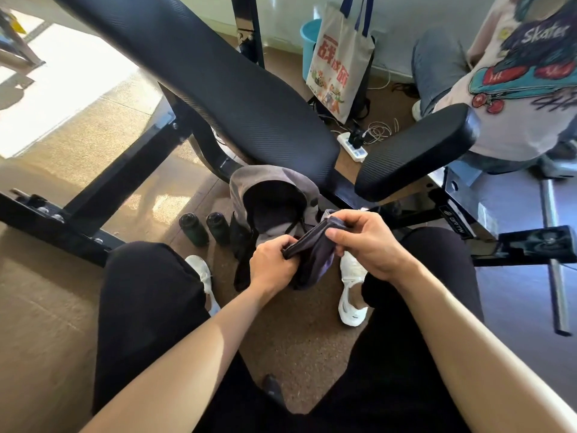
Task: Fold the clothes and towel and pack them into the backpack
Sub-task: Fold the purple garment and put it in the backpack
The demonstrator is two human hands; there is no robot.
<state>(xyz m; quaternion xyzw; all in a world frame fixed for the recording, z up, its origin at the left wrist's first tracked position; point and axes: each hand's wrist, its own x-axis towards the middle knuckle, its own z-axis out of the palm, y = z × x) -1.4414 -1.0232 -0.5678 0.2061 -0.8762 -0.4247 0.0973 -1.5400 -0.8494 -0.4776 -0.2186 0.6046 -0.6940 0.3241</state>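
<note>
Now your left hand and right hand both grip the dark cloth, its length running lower-left to upper-right, just below the open backpack at center frame.

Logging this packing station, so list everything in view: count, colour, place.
bench: one, black, across the middle
backpack: one, grey, open, floor by bench
garment: one, dark grey, held before backpack
bottles: two, dark, floor left of backpack
tote: one, white printed, floor behind bench
bucket: one, blue, behind tote
power strip: one, white, floor near tote
bar: one, steel, far right
other person: one, printed shirt, seated top right
shoes: two, white, on own feet
left grip: one, bare hand, holds garment
right grip: one, bare hand, holds garment
</note>
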